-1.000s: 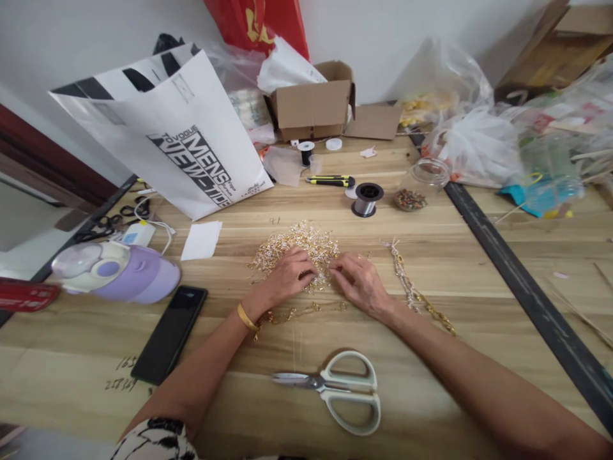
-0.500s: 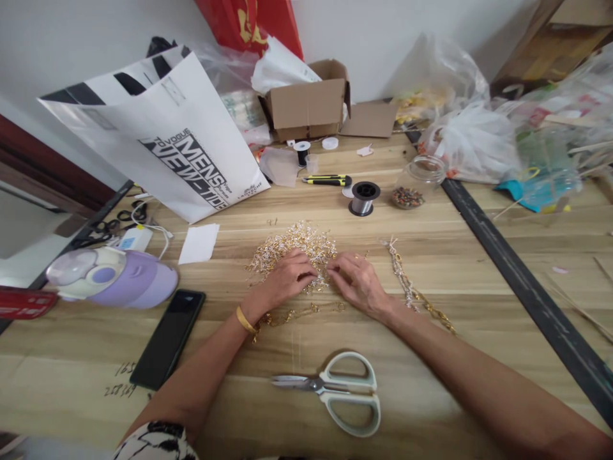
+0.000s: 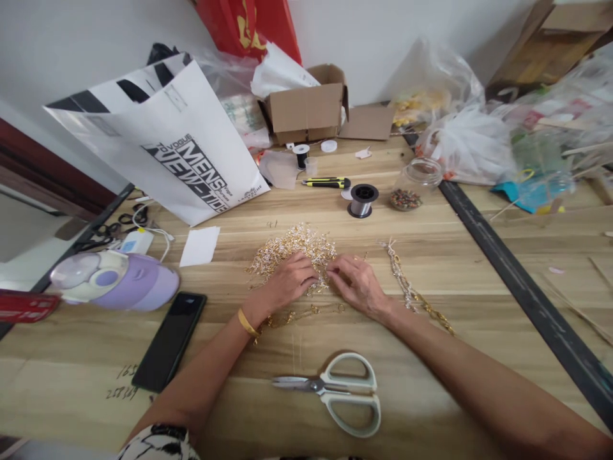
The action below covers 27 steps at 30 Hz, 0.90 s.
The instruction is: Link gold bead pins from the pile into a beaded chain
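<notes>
A heap of small gold and clear beads [image 3: 292, 243] lies mid-table. Over its near right side, my left hand [image 3: 293, 276] has its fingertips pinched together, with a gold bangle [image 3: 248, 323] at the wrist. Facing it, my right hand [image 3: 357, 281] pinches thumb and forefinger at the heap's right edge. Whatever sits between the fingertips is too small to make out. A thin gold chain [image 3: 313, 311] stretches on the wood below both hands. To the right of my right hand lies a beaded strand [image 3: 405, 281], clear at the top and gold lower down.
Scissors [image 3: 330, 390] lie near the front, a black phone [image 3: 170, 342] and purple bottle [image 3: 119, 281] at left. Behind the heap are a wire spool [image 3: 363, 200], a yellow cutter [image 3: 326, 183], a jar of beads [image 3: 412, 188], a cardboard box [image 3: 309, 108] and a white bag [image 3: 177, 147].
The camera view has shifted very slightly. Both hands stay pinched at the bead heap, with barely any visible movement.
</notes>
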Available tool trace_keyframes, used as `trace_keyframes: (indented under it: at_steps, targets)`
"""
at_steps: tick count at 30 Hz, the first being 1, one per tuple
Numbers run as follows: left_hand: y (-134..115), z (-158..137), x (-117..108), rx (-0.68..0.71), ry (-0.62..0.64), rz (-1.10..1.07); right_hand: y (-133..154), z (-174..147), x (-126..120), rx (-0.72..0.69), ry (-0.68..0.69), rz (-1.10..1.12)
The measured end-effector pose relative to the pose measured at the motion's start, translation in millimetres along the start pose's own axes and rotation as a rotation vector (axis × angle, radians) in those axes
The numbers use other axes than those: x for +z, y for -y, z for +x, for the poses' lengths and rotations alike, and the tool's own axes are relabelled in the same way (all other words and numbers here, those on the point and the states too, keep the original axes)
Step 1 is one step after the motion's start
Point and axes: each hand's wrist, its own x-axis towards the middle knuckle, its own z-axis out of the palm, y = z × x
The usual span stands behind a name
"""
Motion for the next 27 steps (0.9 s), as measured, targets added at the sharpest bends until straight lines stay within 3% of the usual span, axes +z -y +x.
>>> trace_keyframes:
  at_steps: [9,17,22,27]
  targets:
    - [-2,0,2,-0.008,-0.016,0.022,0,0,0,0.006,0.000,0.002]
    - [1,2,-1,-0.240,-0.270,-0.364,1,0,-1,-0.006,-0.017,0.025]
    - [-3,2,-2,-0.400,-0.303,-0.653,3,1,-2,-0.042,-0.035,0.054]
    - [-9,6,-3,-0.462,-0.286,-0.874,4,1,-2,-0.084,-0.064,0.046]
